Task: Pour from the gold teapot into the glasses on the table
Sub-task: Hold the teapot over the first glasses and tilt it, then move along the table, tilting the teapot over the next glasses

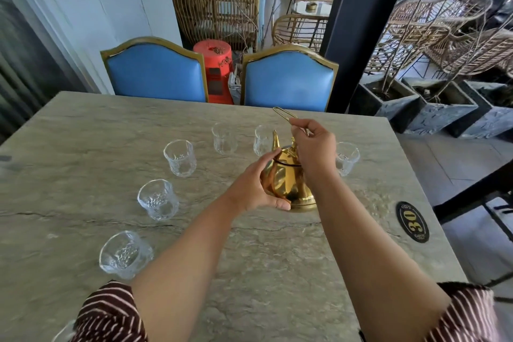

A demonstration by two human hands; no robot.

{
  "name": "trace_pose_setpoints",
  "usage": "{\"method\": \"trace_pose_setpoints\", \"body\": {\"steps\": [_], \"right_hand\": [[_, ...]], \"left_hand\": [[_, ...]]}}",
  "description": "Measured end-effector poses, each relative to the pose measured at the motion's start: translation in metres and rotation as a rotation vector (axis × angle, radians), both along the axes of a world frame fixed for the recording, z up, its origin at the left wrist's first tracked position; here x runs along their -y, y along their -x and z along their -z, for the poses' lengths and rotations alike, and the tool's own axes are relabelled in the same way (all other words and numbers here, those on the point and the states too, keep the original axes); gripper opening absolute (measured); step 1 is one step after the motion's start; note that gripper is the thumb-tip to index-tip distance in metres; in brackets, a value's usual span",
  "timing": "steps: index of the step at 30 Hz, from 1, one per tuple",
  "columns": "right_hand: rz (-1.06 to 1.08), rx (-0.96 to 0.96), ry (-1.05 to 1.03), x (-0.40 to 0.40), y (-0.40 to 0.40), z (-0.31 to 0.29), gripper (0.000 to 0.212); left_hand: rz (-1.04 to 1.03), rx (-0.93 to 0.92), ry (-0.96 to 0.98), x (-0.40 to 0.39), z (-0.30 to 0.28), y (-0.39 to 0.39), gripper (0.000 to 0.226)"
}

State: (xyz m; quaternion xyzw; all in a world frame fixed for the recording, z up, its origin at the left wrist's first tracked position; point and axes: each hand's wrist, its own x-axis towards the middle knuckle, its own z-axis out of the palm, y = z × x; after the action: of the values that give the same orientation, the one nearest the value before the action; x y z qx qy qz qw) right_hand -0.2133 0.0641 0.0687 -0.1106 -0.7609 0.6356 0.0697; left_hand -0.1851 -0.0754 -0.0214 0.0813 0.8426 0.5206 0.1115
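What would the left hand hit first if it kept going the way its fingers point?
Nothing new: the left hand already rests on the gold teapot, fingers aimed up-right. Beyond it, likely the right hand on the wire handle; depth unclear.

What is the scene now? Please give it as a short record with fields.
teapot: gold teapot standing upright on the stone table
left hand: left hand cupping the teapot's side
right hand: right hand, grip closed on the wire handle
glasses: six clear glasses in full view, all upright, apparently empty; nearest one
table marker: oval plaque reading 30
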Motion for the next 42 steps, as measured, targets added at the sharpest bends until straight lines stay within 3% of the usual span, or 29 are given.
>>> {"method": "trace_pose_setpoints", "body": {"steps": [14, 42], "right_hand": [[-0.038, 0.047, -0.219, 0.020, 0.030, 0.003, 0.015], [-0.075, 0.026, -0.238, 0.022, 0.033, 0.004, 0.013]], "left_hand": [[0.036, 0.145, -0.117, 0.018, -0.004, 0.008, 0.119], [-0.024, 0.163, -0.032, 0.018, -0.010, 0.002, 0.113]]}}
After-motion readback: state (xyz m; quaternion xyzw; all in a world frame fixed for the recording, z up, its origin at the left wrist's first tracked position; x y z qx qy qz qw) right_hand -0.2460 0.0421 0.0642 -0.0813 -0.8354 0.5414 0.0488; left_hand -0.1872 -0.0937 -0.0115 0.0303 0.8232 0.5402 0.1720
